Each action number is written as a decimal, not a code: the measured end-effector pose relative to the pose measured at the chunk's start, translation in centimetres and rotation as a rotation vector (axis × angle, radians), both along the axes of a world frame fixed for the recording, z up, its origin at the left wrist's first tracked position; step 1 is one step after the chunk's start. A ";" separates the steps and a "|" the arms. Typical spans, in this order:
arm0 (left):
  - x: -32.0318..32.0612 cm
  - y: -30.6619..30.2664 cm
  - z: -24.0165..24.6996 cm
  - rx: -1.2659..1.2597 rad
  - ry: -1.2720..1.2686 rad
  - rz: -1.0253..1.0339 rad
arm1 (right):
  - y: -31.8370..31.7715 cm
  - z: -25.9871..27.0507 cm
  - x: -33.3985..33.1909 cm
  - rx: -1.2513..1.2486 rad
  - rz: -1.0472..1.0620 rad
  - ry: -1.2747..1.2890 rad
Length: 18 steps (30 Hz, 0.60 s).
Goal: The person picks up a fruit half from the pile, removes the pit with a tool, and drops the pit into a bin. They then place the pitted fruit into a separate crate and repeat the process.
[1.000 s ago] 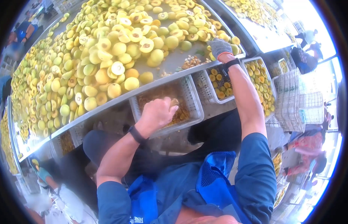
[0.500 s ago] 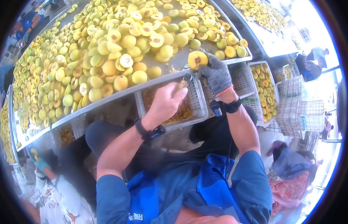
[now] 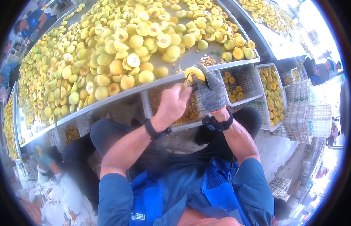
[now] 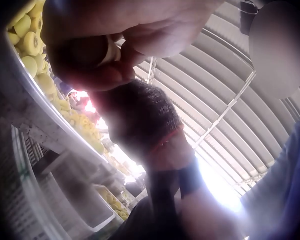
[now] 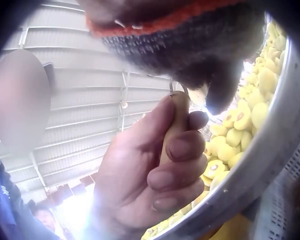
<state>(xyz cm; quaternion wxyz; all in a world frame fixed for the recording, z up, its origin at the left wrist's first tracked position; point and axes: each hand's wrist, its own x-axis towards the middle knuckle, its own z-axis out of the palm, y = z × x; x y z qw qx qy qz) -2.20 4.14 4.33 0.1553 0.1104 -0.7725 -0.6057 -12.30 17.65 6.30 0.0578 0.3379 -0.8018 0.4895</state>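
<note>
My bare left hand (image 3: 171, 103) grips the wooden handle of a small pitting tool (image 5: 177, 117), fingers curled round it in the right wrist view. A thin metal loop at its tip points up toward the glove. My right hand (image 3: 212, 92), in a grey knit glove with an orange cuff, holds a yellow peach half (image 3: 198, 72) between thumb and fingers. The tool's tip meets the cut face of the half in the head view. Both hands are close together at the table's front edge, above a white crate (image 3: 146, 103) with brownish scraps inside.
A metal table (image 3: 217, 47) with a raised rim carries a large heap of peach halves (image 3: 104, 49). Loose pits (image 3: 208, 60) lie near its edge. Crates of halves stand to the right, one half-filled (image 3: 237, 101), one fuller (image 3: 283, 101). Beyond are stacked crates (image 3: 300, 109) and other people.
My right hand has come back from the table's right end with a peach half and moved left to the tool. The left hand has shifted slightly right, still gripping the tool.
</note>
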 end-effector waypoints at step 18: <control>-0.1 1.2 -0.2 0.026 -0.033 -0.017 | 1.1 0.0 -2.0 0.135 0.112 0.108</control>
